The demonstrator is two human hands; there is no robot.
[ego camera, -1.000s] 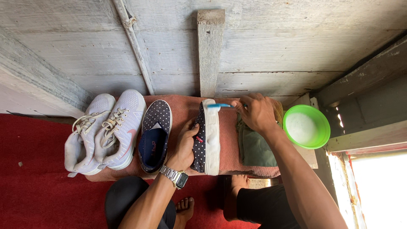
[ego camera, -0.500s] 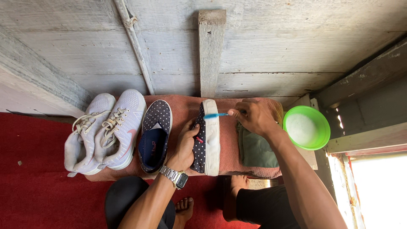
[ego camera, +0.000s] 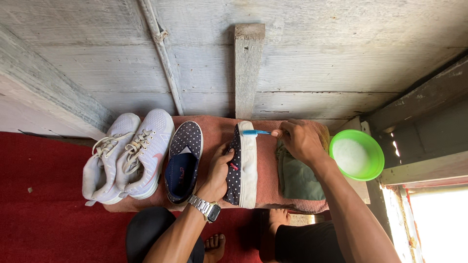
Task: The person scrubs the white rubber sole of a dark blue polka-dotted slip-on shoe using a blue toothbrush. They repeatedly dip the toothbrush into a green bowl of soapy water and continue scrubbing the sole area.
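Left hand [ego camera: 218, 171] grips the dotted navy slip-on shoe [ego camera: 241, 165], tipped on its side on a pink towel [ego camera: 265, 160], white sole facing right. Right hand [ego camera: 300, 141] — fingers pinched shut on a blue toothbrush [ego camera: 256, 132] — has the bristle end touching the sole near the toe. Green bowl [ego camera: 356, 155] at right holds white foamy liquid. Matching dotted shoe [ego camera: 184, 160] lies upright just left; pair of white sneakers [ego camera: 127, 156] further left. Folded green cloth [ego camera: 297, 178] under right wrist.

one head-worn view looks steeply down from close above at the bench [ego camera: 273, 195] and red floor [ego camera: 44, 219], facing the wooden wall [ego camera: 312, 68]
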